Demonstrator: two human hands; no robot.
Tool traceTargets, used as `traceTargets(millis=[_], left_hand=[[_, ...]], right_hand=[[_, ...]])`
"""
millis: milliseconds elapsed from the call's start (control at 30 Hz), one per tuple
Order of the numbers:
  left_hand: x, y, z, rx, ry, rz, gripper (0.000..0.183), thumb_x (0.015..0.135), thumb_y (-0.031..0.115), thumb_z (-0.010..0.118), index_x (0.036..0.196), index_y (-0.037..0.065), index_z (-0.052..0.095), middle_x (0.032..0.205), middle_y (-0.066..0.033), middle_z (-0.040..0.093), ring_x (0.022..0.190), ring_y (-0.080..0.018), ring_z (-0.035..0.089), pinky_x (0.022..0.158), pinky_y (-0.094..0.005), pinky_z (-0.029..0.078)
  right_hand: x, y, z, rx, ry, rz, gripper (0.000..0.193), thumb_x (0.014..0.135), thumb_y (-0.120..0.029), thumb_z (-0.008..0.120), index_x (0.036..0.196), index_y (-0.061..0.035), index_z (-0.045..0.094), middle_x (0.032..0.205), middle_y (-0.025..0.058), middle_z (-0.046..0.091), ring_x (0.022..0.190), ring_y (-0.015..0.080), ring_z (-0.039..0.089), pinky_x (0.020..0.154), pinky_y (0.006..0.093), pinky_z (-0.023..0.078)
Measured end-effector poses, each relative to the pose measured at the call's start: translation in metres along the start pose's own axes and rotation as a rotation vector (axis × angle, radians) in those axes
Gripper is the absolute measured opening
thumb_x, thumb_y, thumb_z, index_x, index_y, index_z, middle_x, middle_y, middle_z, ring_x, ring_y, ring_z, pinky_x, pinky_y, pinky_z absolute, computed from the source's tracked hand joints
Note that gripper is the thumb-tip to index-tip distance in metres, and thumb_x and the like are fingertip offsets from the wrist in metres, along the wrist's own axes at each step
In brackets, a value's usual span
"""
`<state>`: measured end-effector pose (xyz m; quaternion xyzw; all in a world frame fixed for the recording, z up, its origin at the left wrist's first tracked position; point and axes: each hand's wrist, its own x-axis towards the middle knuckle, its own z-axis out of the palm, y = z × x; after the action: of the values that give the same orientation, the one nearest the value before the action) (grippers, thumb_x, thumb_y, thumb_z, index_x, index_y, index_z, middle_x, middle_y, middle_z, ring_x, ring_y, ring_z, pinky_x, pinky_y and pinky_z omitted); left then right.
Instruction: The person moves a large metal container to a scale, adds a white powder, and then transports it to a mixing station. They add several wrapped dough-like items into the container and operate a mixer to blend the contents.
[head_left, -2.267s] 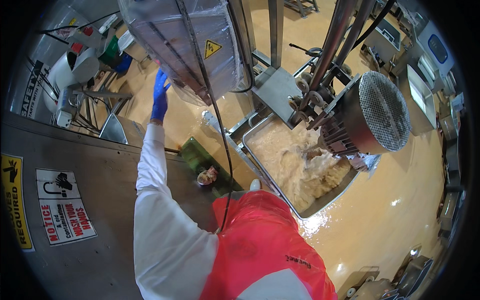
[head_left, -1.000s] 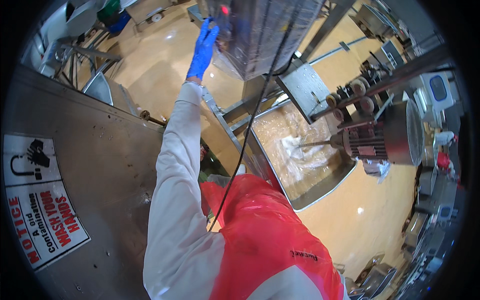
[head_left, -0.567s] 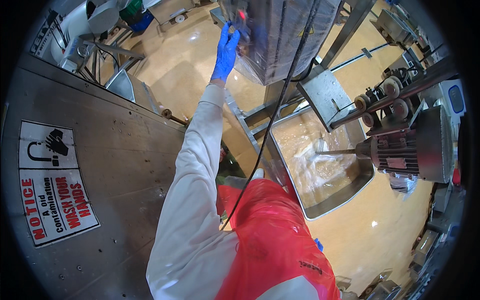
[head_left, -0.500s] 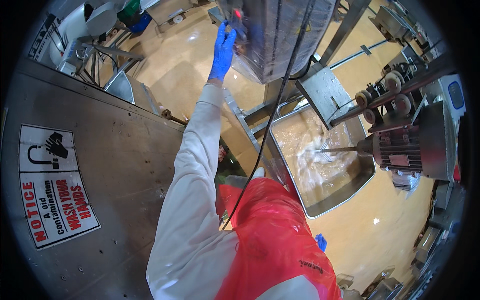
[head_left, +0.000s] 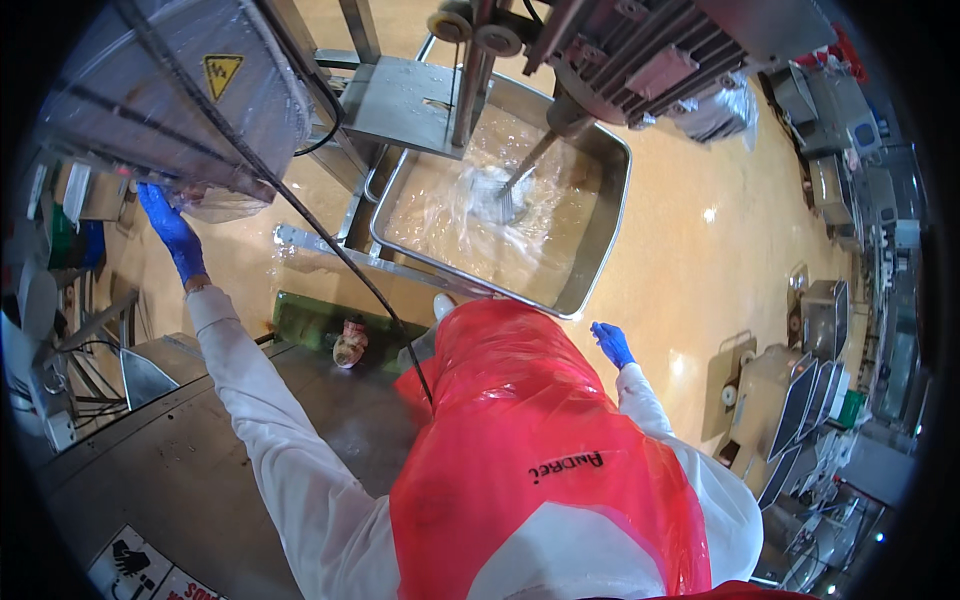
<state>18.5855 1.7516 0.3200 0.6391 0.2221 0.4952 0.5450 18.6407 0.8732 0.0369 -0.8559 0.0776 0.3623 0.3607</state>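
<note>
My left hand, in a blue glove, reaches up to the lower edge of a plastic-wrapped box bearing a yellow warning triangle. Its fingers look stretched out against the box, the tips partly hidden. My right hand, also blue-gloved, hangs beside the steel tub, apart from its near right corner. Its fingers are loosely extended, with nothing visible in them. Cloudy tan liquid swirls and foams in the tub. Into it slants a mixer shaft with a wire whisk, under a finned motor.
A black cable runs down from the box across my front. Left of me stands a steel panel; beyond its edge a green container has a reddish-white lump beside it. Wheeled steel carts stand at right.
The view has swung right, so the tub now sits at upper middle and the box at upper left. My left hand stays at the box's lower edge. My right hand shows more fully.
</note>
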Motion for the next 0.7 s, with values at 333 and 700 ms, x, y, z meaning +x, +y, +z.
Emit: traceTargets(millis=[333, 700], left_hand=[[0.008, 0.006, 0.016, 0.146, 0.006, 0.309, 0.046, 0.102, 0.022, 0.043, 0.14, -0.004, 0.04, 0.133, -0.0105, 0.05, 0.119, -0.0193, 0.049, 0.103, -0.033, 0.038], [-0.002, 0.013, 0.027, -0.014, -0.009, 0.236, 0.045, 0.102, 0.023, 0.043, 0.138, -0.004, 0.041, 0.133, -0.0107, 0.051, 0.12, -0.0198, 0.049, 0.104, -0.0328, 0.037]], right_hand=[[-0.033, 0.074, 0.014, 0.233, -0.018, 0.267, 0.044, 0.093, -0.049, 0.057, 0.097, -0.0069, 0.066, 0.079, 0.0017, 0.061, 0.059, 0.0106, 0.053, 0.049, 0.0246, 0.04], [-0.034, 0.055, 0.013, 0.148, 0.01, 0.205, 0.053, 0.094, -0.055, 0.052, 0.102, -0.0045, 0.068, 0.086, 0.0065, 0.066, 0.066, 0.0155, 0.057, 0.054, 0.0294, 0.042]])
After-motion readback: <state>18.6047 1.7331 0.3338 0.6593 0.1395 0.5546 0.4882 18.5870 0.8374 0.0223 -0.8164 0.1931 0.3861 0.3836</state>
